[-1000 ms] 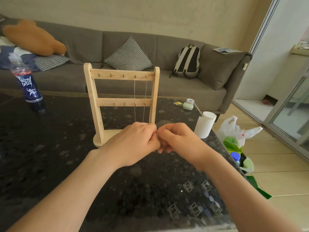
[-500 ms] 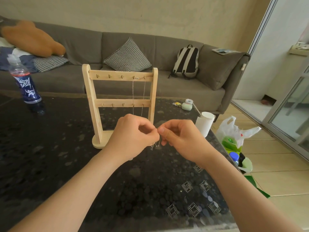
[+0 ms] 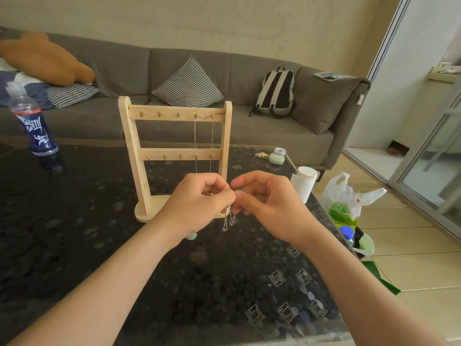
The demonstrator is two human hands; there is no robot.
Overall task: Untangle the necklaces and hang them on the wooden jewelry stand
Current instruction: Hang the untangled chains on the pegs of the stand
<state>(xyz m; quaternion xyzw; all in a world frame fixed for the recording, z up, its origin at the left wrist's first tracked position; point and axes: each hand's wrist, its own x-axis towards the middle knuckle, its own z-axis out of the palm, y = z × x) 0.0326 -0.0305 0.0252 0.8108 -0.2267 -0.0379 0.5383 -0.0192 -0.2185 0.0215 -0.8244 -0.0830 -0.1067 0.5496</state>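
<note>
Pinching a dangling necklace chain (image 3: 225, 224), left hand (image 3: 197, 203) and right hand (image 3: 269, 208) untangle it; hanging it on the twelve-o'clock wooden jewelry stand (image 3: 132, 146) probably follows.

The wooden jewelry stand (image 3: 174, 156) is set upright on the counter (image 3: 74, 221). Its two rightmost top hooks are taken by a hung necklace (image 3: 195, 141); the three bare hooks (image 3: 160, 113) are found to their left. Open counter is seen between stand and bottle (image 3: 35, 128); a paper cup (image 3: 303, 183) is stood rightward.
</note>
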